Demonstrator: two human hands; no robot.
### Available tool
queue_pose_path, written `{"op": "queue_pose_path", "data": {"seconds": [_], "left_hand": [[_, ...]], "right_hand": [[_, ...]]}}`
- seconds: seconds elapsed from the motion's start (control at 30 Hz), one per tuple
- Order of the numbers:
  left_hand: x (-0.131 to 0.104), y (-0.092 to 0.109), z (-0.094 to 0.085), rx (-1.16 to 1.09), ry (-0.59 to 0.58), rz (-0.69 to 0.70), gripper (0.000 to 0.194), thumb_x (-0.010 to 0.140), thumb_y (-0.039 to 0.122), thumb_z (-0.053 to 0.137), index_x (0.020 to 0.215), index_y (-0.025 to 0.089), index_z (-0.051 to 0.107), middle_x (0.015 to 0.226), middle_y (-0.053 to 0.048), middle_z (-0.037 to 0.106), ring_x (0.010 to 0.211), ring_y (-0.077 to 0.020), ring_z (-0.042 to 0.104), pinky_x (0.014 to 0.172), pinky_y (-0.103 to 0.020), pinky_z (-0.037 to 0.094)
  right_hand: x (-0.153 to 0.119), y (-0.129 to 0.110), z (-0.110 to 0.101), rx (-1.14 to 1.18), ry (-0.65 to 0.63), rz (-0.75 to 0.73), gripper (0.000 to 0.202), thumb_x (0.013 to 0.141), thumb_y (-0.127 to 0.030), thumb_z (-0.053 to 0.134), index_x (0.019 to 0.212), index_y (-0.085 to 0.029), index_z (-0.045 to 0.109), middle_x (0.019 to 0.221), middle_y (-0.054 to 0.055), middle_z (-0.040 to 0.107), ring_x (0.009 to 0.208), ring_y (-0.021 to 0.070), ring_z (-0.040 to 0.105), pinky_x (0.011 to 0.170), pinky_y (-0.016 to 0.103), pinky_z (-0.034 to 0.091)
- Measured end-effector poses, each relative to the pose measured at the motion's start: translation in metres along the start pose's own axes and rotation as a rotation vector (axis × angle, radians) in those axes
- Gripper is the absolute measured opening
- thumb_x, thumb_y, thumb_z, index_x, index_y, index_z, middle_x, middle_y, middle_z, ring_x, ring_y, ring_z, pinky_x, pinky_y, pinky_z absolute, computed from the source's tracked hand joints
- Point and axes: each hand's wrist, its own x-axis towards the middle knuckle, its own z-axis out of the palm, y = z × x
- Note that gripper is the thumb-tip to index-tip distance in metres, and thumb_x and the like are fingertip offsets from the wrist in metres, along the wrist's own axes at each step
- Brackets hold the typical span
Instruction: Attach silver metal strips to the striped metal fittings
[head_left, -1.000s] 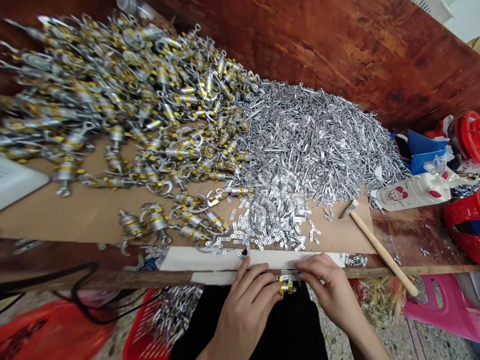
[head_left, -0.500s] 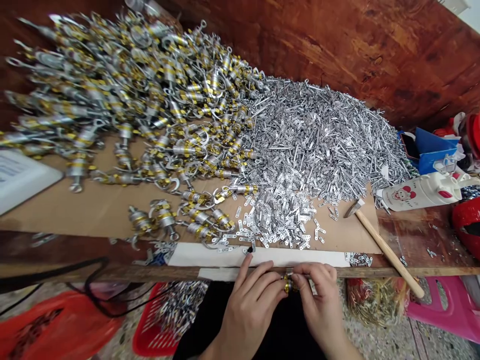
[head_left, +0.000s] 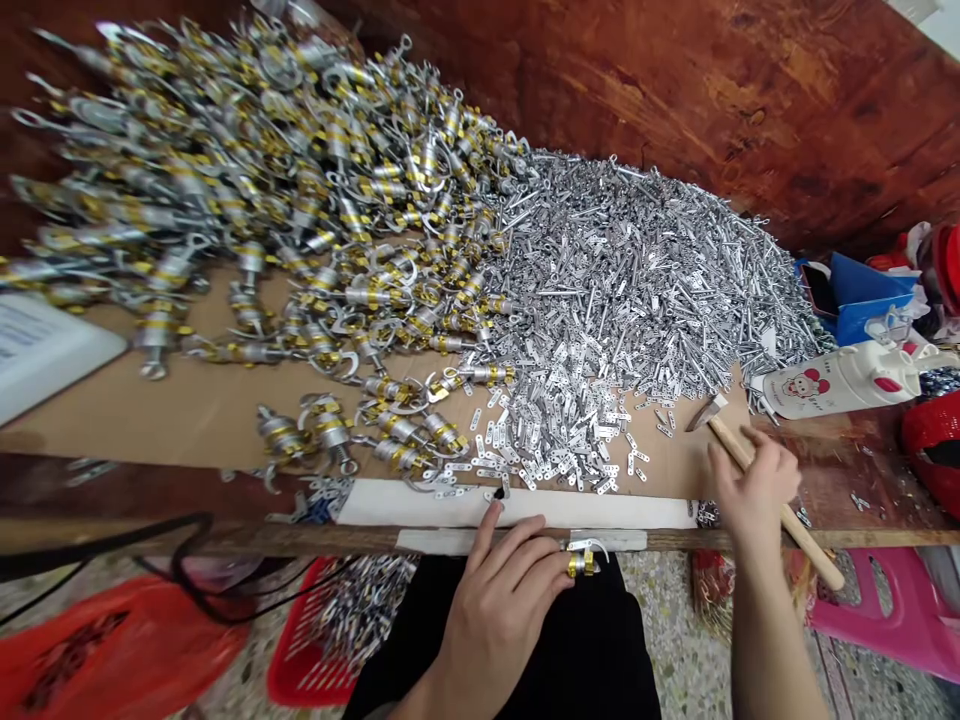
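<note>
Near the table edge my left hand [head_left: 502,590] is closed on a small silver-and-yellow metal hook piece [head_left: 582,562]. Its curved hook sticks out past my fingertips, and the rest is hidden by the hand. To the right, my right hand [head_left: 757,490] is over the wooden handle of a hammer [head_left: 802,545], thumb and forefinger spread on either side of it. I cannot tell whether the fingers touch the handle. The hammer lies slanted, its metal head on the cardboard. Small flat metal plates with holes [head_left: 555,430] lie ahead of my left hand.
A large heap of silver-and-yellow hook pieces [head_left: 315,190] covers the back left. Loose silver rods and plates [head_left: 637,270] are piled at the centre. A white bottle [head_left: 840,383] lies at right. Below are a red basket [head_left: 281,640] and a pink stool [head_left: 885,625].
My right hand has let go of the hook piece and moved right, over the hammer handle. My left hand has stayed in place with the hook piece.
</note>
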Motion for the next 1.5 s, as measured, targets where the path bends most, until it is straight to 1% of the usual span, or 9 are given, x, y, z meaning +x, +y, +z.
{"op": "queue_pose_path", "data": {"seconds": [0.17, 0.37, 0.5, 0.73, 0.87, 1.03, 1.13, 1.33, 1.5], "left_hand": [[0.0, 0.0, 0.001, -0.008, 0.007, -0.001, 0.013, 0.086, 0.016, 0.051, 0.081, 0.02, 0.062, 0.077, 0.003, 0.066, 0.09, -0.0149, 0.062, 0.11, -0.042, 0.021], [0.001, 0.0, -0.001, -0.001, -0.007, 0.008, 0.013, 0.086, 0.015, 0.051, 0.082, 0.019, 0.062, 0.076, 0.002, 0.066, 0.089, -0.0155, 0.062, 0.109, -0.045, 0.023], [0.001, 0.0, -0.001, -0.007, -0.004, 0.015, 0.014, 0.087, 0.016, 0.049, 0.082, 0.019, 0.062, 0.076, 0.003, 0.067, 0.09, -0.0147, 0.062, 0.11, -0.042, 0.021], [0.0, -0.002, -0.001, -0.006, -0.017, 0.025, 0.014, 0.087, 0.015, 0.05, 0.083, 0.02, 0.063, 0.078, 0.002, 0.067, 0.09, -0.0161, 0.062, 0.109, -0.045, 0.022], [0.0, -0.003, -0.001, -0.002, -0.01, 0.031, 0.013, 0.087, 0.017, 0.05, 0.083, 0.019, 0.063, 0.079, 0.002, 0.067, 0.091, -0.0155, 0.061, 0.11, -0.044, 0.02], [-0.002, -0.004, 0.001, 0.0, -0.002, 0.065, 0.018, 0.087, 0.013, 0.048, 0.088, 0.021, 0.065, 0.079, 0.0, 0.064, 0.093, -0.0159, 0.059, 0.107, -0.047, 0.025], [-0.005, -0.005, 0.003, -0.054, 0.07, 0.165, 0.025, 0.087, 0.009, 0.044, 0.088, 0.02, 0.066, 0.079, -0.002, 0.062, 0.094, -0.016, 0.058, 0.103, -0.046, 0.034], [-0.007, -0.012, 0.004, -0.135, 0.077, 0.263, 0.023, 0.081, 0.004, 0.05, 0.093, 0.017, 0.065, 0.084, -0.004, 0.06, 0.086, -0.014, 0.06, 0.092, -0.037, 0.049], [0.0, -0.012, -0.005, -0.132, 0.014, 0.204, 0.026, 0.082, 0.004, 0.048, 0.097, 0.019, 0.064, 0.087, -0.003, 0.061, 0.09, -0.0135, 0.062, 0.085, -0.026, 0.053]], "right_hand": [[0.035, 0.032, 0.003, -0.075, -0.211, -0.104, 0.038, 0.084, -0.05, 0.035, 0.083, -0.017, 0.055, 0.079, 0.012, 0.055, 0.077, 0.0256, 0.051, 0.069, 0.038, 0.039], [-0.049, -0.029, -0.045, 0.226, -0.544, -0.443, 0.022, 0.091, -0.03, 0.037, 0.099, -0.022, 0.055, 0.07, 0.002, 0.061, 0.059, 0.0156, 0.057, 0.054, 0.024, 0.043], [-0.088, -0.044, -0.058, 0.335, -0.403, -0.584, 0.031, 0.092, -0.024, 0.034, 0.119, -0.023, 0.049, 0.079, 0.006, 0.065, 0.067, 0.0178, 0.061, 0.057, 0.026, 0.048], [-0.092, -0.049, -0.052, 0.255, -0.432, -0.667, 0.035, 0.093, -0.023, 0.032, 0.126, -0.02, 0.045, 0.075, 0.005, 0.065, 0.064, 0.016, 0.06, 0.055, 0.023, 0.048], [-0.081, -0.042, -0.046, 0.19, -0.445, -0.586, 0.032, 0.094, -0.028, 0.034, 0.117, -0.022, 0.054, 0.075, 0.003, 0.065, 0.063, 0.0143, 0.06, 0.055, 0.022, 0.047], [-0.029, 0.005, -0.014, -0.15, -0.017, -0.31, 0.039, 0.093, -0.035, 0.032, 0.111, -0.015, 0.06, 0.077, 0.009, 0.064, 0.068, 0.02, 0.055, 0.062, 0.029, 0.042], [0.004, 0.033, 0.008, -0.305, 0.053, -0.237, 0.041, 0.092, -0.034, 0.032, 0.111, -0.013, 0.061, 0.082, 0.012, 0.063, 0.07, 0.0218, 0.051, 0.065, 0.033, 0.039], [0.01, 0.01, 0.016, -0.044, 0.019, -0.174, 0.029, 0.089, -0.029, 0.04, 0.104, -0.015, 0.06, 0.099, 0.013, 0.058, 0.089, 0.0239, 0.05, 0.077, 0.038, 0.038], [-0.013, -0.042, 0.011, 0.271, -0.406, -0.274, 0.015, 0.086, -0.025, 0.045, 0.084, -0.019, 0.058, 0.085, 0.006, 0.058, 0.082, 0.021, 0.049, 0.075, 0.036, 0.039]]}}
